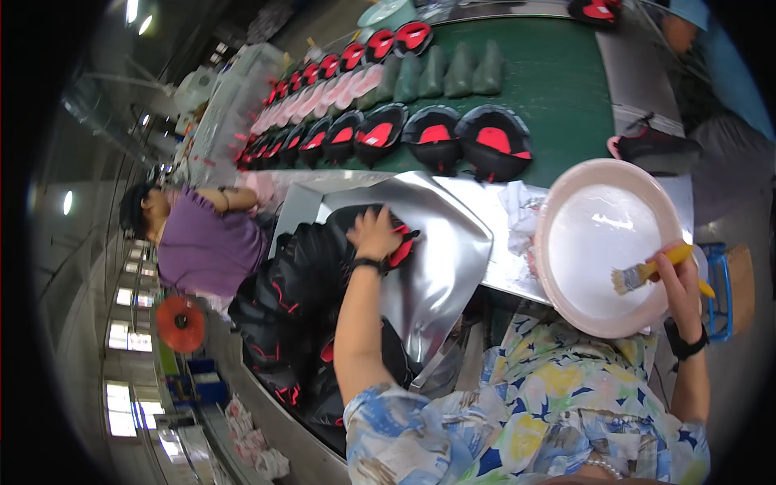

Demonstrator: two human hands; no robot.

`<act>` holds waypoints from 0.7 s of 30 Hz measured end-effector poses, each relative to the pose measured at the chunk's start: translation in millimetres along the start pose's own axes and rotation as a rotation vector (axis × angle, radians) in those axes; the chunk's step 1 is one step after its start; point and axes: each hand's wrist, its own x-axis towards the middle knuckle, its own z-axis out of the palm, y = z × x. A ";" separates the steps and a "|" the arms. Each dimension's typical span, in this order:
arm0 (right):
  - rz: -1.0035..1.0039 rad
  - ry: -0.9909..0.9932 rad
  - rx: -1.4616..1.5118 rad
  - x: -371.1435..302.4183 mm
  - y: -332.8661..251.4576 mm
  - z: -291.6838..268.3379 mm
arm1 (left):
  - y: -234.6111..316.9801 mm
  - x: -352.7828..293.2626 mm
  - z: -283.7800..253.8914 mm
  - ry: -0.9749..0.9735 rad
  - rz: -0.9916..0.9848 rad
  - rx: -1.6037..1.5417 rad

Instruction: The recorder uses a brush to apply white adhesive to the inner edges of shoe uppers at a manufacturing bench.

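Note:
My left hand (pixel 375 235) is on a black shoe upper with red lining (pixel 398 250), its fingers bent over the dark material; the fingertips are partly hidden. That upper lies at the top of a heap of black shoe uppers (pixel 299 267) in a metal tray. In my right hand (pixel 681 295) is a brush (pixel 638 276) with a yellow handle and pale bristles. The brush is tilted over a pale pink basin (pixel 551 279) that holds white liquid (pixel 598 234).
Beyond the tray runs a green conveyor belt (pixel 558 97) with rows of black-and-red shoe uppers (pixel 380 133) and dark green lasts (pixel 461 71). A crumpled white cloth (pixel 521 212) lies by the basin. A person in purple (pixel 206 242) works at the left; another person's blue sleeve (pixel 731 69) shows far right.

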 end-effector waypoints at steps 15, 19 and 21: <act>-0.221 -0.130 -0.420 48.4 -4.3 44.6 | -5.2 -52.4 -63.1 0.350 0.315 -1.210; -0.298 -0.281 -0.393 52.9 -4.3 66.5 | 19.9 -63.8 -52.4 -0.113 0.277 -0.676; -0.288 -0.330 -0.415 51.5 -3.8 69.9 | 64.3 -90.9 -35.2 -0.230 0.611 -0.103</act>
